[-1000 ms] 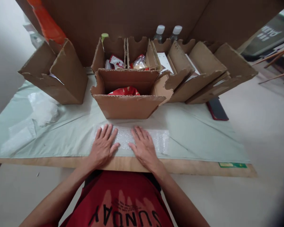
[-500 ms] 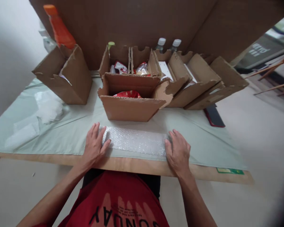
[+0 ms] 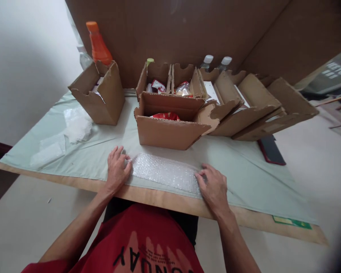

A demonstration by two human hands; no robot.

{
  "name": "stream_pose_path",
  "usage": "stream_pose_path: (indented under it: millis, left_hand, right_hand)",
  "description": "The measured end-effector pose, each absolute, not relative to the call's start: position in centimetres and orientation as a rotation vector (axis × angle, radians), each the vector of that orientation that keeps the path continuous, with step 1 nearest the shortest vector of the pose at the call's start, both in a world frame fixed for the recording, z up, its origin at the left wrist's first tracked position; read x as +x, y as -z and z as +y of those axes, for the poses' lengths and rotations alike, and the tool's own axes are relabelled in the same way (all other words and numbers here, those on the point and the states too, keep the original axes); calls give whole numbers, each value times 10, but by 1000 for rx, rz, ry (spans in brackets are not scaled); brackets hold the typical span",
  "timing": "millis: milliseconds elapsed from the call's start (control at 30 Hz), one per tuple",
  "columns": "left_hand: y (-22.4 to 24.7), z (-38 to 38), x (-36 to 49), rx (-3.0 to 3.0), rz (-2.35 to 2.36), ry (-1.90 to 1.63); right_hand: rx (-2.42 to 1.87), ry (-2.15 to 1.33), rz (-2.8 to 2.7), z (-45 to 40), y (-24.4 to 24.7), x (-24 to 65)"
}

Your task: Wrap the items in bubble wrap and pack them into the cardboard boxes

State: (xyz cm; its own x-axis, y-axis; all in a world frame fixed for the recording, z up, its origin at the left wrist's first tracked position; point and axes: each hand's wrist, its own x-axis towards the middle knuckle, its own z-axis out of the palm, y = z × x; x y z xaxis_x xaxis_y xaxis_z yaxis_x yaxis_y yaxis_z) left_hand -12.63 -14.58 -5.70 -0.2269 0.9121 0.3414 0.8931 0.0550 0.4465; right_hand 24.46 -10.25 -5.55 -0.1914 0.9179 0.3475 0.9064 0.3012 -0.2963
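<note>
A flat strip of clear bubble wrap [image 3: 165, 171] lies along the table in front of me, near its front edge. My left hand [image 3: 118, 168] is at the strip's left end, thumb and forefinger pinched on its edge, the other fingers raised. At the opposite end, my right hand [image 3: 213, 185] has its thumb and bent forefinger closed on the strip's edge. Just beyond the wrap stands an open cardboard box [image 3: 167, 132] with a red packet [image 3: 166, 116] inside.
Behind are more open cardboard boxes [image 3: 252, 93] with packets and white items. An orange bottle [image 3: 99, 45] stands behind the left box [image 3: 108, 98]. Loose bubble wrap [image 3: 76, 123] lies at left. A dark flat object [image 3: 271, 150] sits at right on the green cloth [image 3: 244, 182].
My view has shifted, so the table appears further right. My fingers, spread over the strip's ends before, have drawn together on its edges. The strip lies slightly more slanted in view.
</note>
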Motion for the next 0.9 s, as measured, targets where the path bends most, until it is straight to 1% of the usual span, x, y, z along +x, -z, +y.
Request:
stream_pose_path:
  millis: [167, 267, 333, 433, 533, 633, 733, 833, 900]
  left_hand:
    - [41, -145, -155, 1866, 2241, -878]
    - [26, -132, -177, 1893, 2242, -826]
    - [14, -111, -190, 1931, 2260, -786]
    - [-1, -65, -199, 2007, 2266, -729]
    - [-6, -19, -191, 2080, 2220, -690]
    - [0, 0, -172, 2148, 2140, -697]
    - [10, -25, -160, 2166, 2066, -820]
    - [17, -92, -165, 2089, 1836, -1015]
    - [14, -148, -175, 1976, 1615, -988]
  right_hand:
    - [-1716, -251, -2121, -111, 35, 239]
    - [-1713, -546, -2137, -127, 16, 225]
    - [-1595, -772, -2202, -142, 6, 204]
    - [-1263, -1034, -2368, -165, 4, 158]
    - [-1019, -1162, -2434, -180, 12, 112]
    - [-1000, -1258, -2379, -186, 17, 89]
    - [-1003, -1413, -2311, -187, 14, 93]
    - [-999, -1663, -2161, -185, 13, 108]
    - [-960, -1825, -2013, -183, 15, 113]
